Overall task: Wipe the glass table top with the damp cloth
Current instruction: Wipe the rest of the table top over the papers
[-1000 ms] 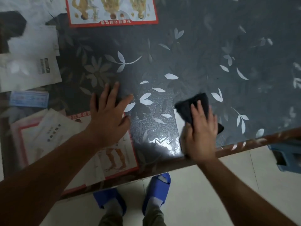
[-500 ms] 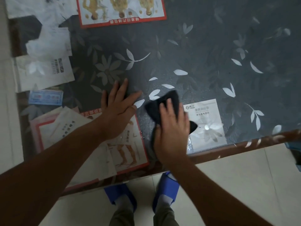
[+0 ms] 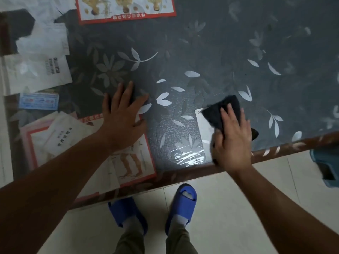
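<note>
The glass table top point(image 3: 211, 52) is dark with a pale leaf pattern and fills the upper part of the view. A dark damp cloth point(image 3: 219, 111) lies on the glass near the front edge, right of centre. My right hand point(image 3: 232, 138) presses flat on the cloth and covers its near half. My left hand point(image 3: 122, 116) rests flat on the glass at centre left, fingers spread, holding nothing. A wet sheen shows on the glass between the two hands.
Papers lie under the glass: a red-bordered chart point(image 3: 126, 8) at the back, white sheets point(image 3: 36, 70) at the left, another red-bordered chart point(image 3: 134, 162) by the front edge. The brown table edge point(image 3: 293, 145) runs along the front. A blue stool point(image 3: 326, 167) stands at right on the tiled floor.
My right hand slid the cloth left toward my left hand, then back right along the front edge. My left hand stayed planted.
</note>
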A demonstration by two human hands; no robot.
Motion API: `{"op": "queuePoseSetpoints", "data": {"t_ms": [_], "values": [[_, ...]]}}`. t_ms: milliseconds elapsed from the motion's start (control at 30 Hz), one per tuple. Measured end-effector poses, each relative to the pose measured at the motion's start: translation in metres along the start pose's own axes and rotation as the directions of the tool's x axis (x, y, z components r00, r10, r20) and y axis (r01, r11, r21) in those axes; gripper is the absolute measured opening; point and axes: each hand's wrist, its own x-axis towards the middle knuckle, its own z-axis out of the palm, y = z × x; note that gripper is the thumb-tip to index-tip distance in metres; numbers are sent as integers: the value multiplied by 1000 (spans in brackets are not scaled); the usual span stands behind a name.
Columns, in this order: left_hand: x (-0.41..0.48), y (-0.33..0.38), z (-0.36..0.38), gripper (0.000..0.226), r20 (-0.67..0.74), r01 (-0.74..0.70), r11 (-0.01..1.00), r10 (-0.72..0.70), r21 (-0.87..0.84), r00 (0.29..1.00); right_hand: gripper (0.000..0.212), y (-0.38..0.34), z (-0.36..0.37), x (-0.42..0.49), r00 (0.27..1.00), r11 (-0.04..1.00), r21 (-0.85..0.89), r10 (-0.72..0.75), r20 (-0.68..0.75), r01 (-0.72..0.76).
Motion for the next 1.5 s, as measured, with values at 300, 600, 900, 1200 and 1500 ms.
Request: {"op": "queuePoseSetpoints", "data": {"t_ms": [300, 600, 900, 1200, 1500], "values": [[-6, 24, 8, 69, 40, 77, 986, -84, 148, 996, 64, -22, 10, -28, 813, 825, -72, -532, 236, 561], [-5, 28, 3, 67, 70, 114, 993, -116, 42, 991, 63, -12, 4, -8, 999, 1000, -17, 12, -37, -12], [-17, -23, -50, 61, 34, 67, 966, -61, -249, 998, 62, -137, 57, -17, 830, 839, 20, -540, 141, 543], [-94, -128, -68, 59, 50, 47, 985, -56, 169, 997, 61, -201, 72, -32, 831, 840, 2, -538, 141, 543], [-98, -159, -53, 57, 23, -42, 996, 41, 84, 999, 59, -237, 78, 19, 944, 946, 18, -324, 53, 324]]}}
